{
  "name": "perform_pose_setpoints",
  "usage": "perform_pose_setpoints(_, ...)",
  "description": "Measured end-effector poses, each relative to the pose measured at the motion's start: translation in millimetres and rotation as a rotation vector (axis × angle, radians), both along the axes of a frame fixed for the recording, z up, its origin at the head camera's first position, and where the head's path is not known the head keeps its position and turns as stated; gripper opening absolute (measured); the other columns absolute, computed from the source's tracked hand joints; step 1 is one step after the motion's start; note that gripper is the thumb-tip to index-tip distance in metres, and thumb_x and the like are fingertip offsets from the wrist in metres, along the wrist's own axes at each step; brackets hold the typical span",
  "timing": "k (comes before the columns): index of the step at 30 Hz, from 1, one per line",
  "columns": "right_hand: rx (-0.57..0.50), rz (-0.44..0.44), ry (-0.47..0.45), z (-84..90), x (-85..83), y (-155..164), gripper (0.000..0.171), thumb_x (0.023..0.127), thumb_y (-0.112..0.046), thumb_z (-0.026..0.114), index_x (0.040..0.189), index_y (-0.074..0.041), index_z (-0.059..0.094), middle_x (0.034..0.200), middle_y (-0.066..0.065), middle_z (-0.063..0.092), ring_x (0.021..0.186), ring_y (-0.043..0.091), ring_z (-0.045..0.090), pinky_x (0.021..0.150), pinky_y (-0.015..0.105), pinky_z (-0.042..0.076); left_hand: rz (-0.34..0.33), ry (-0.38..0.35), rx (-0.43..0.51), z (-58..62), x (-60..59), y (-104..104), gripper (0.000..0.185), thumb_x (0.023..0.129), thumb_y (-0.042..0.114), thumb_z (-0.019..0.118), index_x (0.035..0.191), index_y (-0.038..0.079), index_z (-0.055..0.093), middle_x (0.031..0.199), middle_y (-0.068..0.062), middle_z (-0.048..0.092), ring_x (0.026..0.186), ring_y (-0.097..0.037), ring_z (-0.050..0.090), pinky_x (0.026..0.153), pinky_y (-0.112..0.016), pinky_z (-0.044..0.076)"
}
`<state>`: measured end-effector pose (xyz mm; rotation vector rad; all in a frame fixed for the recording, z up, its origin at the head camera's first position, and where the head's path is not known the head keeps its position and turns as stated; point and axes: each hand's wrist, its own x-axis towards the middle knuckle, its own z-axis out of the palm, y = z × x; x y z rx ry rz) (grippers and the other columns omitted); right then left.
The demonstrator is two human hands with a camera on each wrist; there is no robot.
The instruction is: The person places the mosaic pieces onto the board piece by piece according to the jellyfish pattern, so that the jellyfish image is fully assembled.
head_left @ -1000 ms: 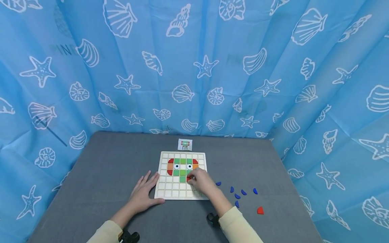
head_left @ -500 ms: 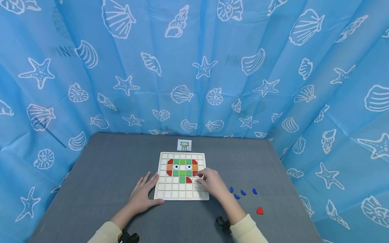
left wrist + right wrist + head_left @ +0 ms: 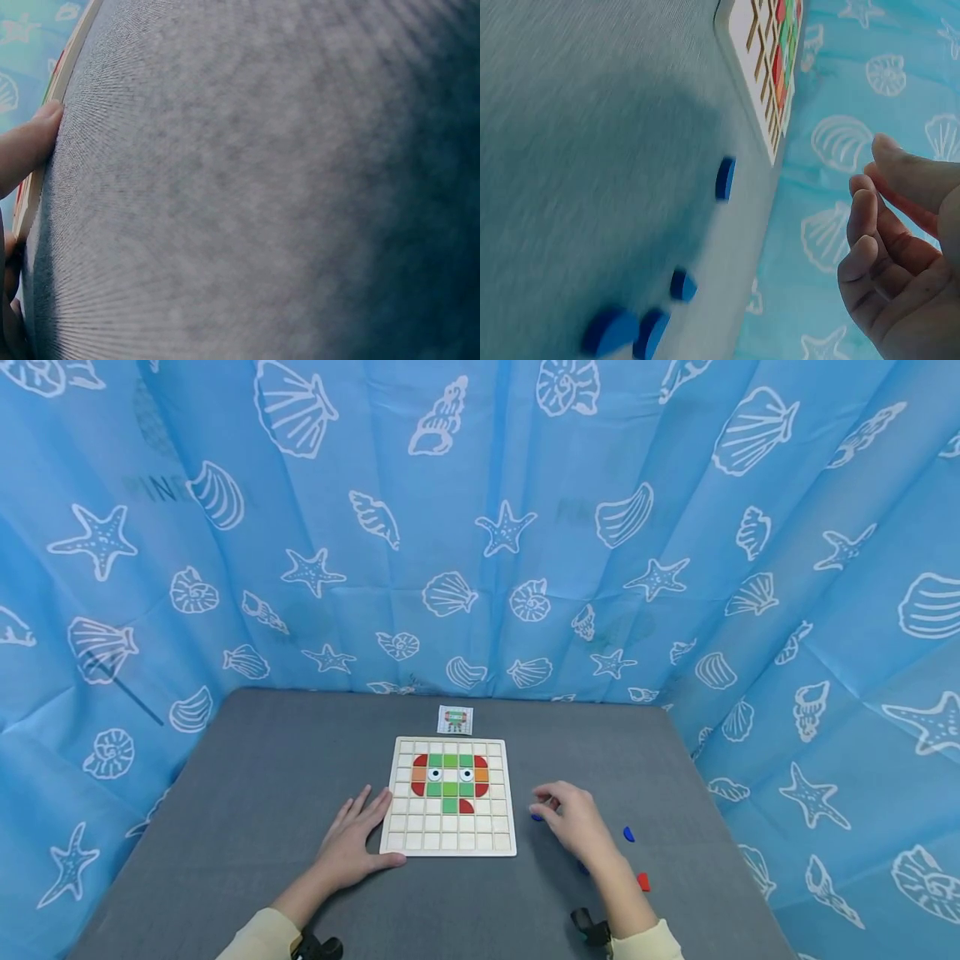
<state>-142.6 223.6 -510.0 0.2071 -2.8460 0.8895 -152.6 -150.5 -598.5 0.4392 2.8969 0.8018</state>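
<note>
Spread fingers of my left hand [image 3: 352, 839] rest along the left side of a white grid board [image 3: 412, 841], with the thumb at its front left corner. In the left wrist view a fingertip [image 3: 49, 112] touches the board's edge. Colored tiles on the board form a shape with two eye tiles [image 3: 467, 774] and a red quarter-round tile [image 3: 466, 807] low down. Right of the board hovers my right hand [image 3: 576, 818], fingers loosely bent, nothing seen between them. A blue half-round piece [image 3: 536, 817] lies beneath its fingertips in the head view.
Behind the board lies a small pattern card [image 3: 455, 720]. More blue pieces [image 3: 682, 285] are scattered on the grey table [image 3: 285, 760] at the right, one [image 3: 628, 834] beyond the right hand. A red piece [image 3: 643, 882] lies beside the right forearm, partly hidden.
My right hand has let go of the red quarter-round tile on the board and moved right, off the board to above the blue pieces. The left hand stays at the board's edge.
</note>
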Motion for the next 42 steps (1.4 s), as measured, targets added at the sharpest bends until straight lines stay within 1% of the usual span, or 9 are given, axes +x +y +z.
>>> perform_pose_setpoints(9, 0.016, -0.027, 0.041, -2.5, 13.2, 30, 0.02, 0.086, -0.012, 0.081, 0.105, -0.012, 0.077, 0.096, 0.003, 0.074, 0.077, 0.01, 0.062, 0.063, 0.024, 0.051, -0.003, 0.001, -0.011, -1.1, -0.6, 0, 0.116, 0.071, 0.081, 0.068, 0.159, 0.015, 0.032, 0.165, -0.003, 0.032, 0.156, -0.036, 0.015, 0.123, -0.059, 0.013)
perform_pose_setpoints(14, 0.024, -0.034, 0.083, -1.6, 22.8, 47, 0.021, 0.084, -0.009, 0.082, 0.104, -0.011, 0.077, 0.095, 0.004, 0.073, 0.077, 0.011, 0.063, 0.062, 0.025, 0.051, -0.018, 0.002, -0.016, -2.9, -1.1, 0, 0.115, 0.072, 0.082, 0.067, 0.159, 0.015, 0.031, 0.165, -0.002, 0.031, 0.157, -0.034, 0.013, 0.123, -0.058, 0.012)
perform_pose_setpoints(19, 0.034, -0.071, 0.042, -1.2, 31.9, 66, 0.024, 0.083, -0.011, 0.082, 0.106, -0.01, 0.076, 0.097, 0.005, 0.074, 0.076, 0.011, 0.063, 0.063, 0.025, 0.051, -0.016, -0.018, -0.011, -4.2, -1.5, -1, 0.115, 0.072, 0.082, 0.066, 0.16, 0.016, 0.03, 0.166, -0.001, 0.03, 0.157, -0.033, 0.012, 0.124, -0.058, 0.011)
perform_pose_setpoints(26, 0.036, -0.135, -0.073, -0.3, 49.5, 98, 0.034, 0.085, -0.013, 0.081, 0.117, -0.008, 0.073, 0.102, 0.006, 0.073, 0.081, 0.014, 0.064, 0.066, 0.028, 0.051, -0.018, -0.018, -0.009, -2.6, -1.9, -2, 0.115, 0.073, 0.081, 0.066, 0.16, 0.017, 0.029, 0.166, 0.0, 0.029, 0.157, -0.033, 0.011, 0.124, -0.058, 0.011)
perform_pose_setpoints(32, 0.049, -0.147, -0.255, -3.8, 66.5, 124, 0.042, 0.081, -0.014, 0.084, 0.12, -0.007, 0.072, 0.113, 0.01, 0.071, 0.089, 0.019, 0.064, 0.075, 0.039, 0.053, -0.018, -0.026, -0.005, 0.1, -1.5, 0, 0.115, 0.073, 0.08, 0.067, 0.16, 0.016, 0.029, 0.166, -0.001, 0.028, 0.157, -0.033, 0.011, 0.124, -0.057, 0.01)
perform_pose_setpoints(35, 0.072, -0.159, -0.355, -6.8, 69.5, 135, 0.048, 0.076, -0.015, 0.087, 0.122, -0.008, 0.071, 0.116, 0.012, 0.069, 0.095, 0.025, 0.064, 0.082, 0.049, 0.053, -0.015, -0.027, -0.011, 0.7, -1.2, 0, 0.115, 0.073, 0.081, 0.067, 0.16, 0.016, 0.029, 0.166, -0.001, 0.028, 0.157, -0.033, 0.011, 0.124, -0.057, 0.01)
perform_pose_setpoints(37, 0.08, -0.165, -0.422, -9.9, 69.5, 139, 0.051, 0.074, -0.014, 0.089, 0.122, -0.009, 0.072, 0.114, 0.011, 0.068, 0.096, 0.025, 0.063, 0.084, 0.052, 0.052, -0.012, -0.027, -0.015, 0.8, -1.1, 0, 0.116, 0.072, 0.081, 0.067, 0.16, 0.016, 0.029, 0.166, -0.001, 0.028, 0.157, -0.033, 0.011, 0.124, -0.057, 0.011)
perform_pose_setpoints(39, 0.085, -0.165, -0.47, -14.5, 68.9, 141, 0.048, 0.074, -0.011, 0.088, 0.119, -0.009, 0.073, 0.109, 0.008, 0.068, 0.094, 0.024, 0.062, 0.084, 0.051, 0.052, -0.009, -0.026, -0.023, 0.5, -1.0, 0, 0.116, 0.072, 0.082, 0.066, 0.16, 0.017, 0.029, 0.166, -0.001, 0.029, 0.157, -0.033, 0.011, 0.124, -0.057, 0.011)
perform_pose_setpoints(42, 0.072, -0.165, -0.498, -21.9, 69.0, 142, 0.038, 0.075, -0.003, 0.086, 0.111, -0.009, 0.076, 0.1, 0.002, 0.067, 0.086, 0.017, 0.06, 0.078, 0.042, 0.053, -0.006, -0.024, -0.03, -0.1, -0.8, 0, 0.116, 0.072, 0.083, 0.065, 0.16, 0.017, 0.029, 0.166, -0.001, 0.029, 0.157, -0.033, 0.012, 0.124, -0.057, 0.012)
